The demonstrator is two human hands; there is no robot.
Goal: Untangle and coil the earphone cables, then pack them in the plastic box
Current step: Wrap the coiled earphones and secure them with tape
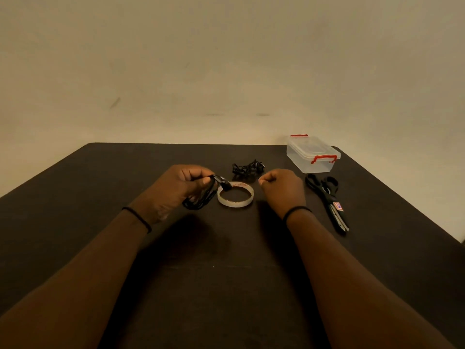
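two bare hands hover over the dark desk (226,248). the left hand (176,190) has its grip curled tight round a coiled black earphone cable (201,197), loops hanging below the fist and one end poking toward a roll of clear tape (235,195) lying flat just beside it. the right hand (281,187) is balled into a fist near the tape; whether it pinches anything, i cannot tell. a second cable, the tangled bunch (247,168), lies on the desk just beyond the tape, between the hands. further right, the clear plastic box (313,157) with red clips sits lid on near the far edge, and black scissors (327,197) lie beside it, nearer the person.
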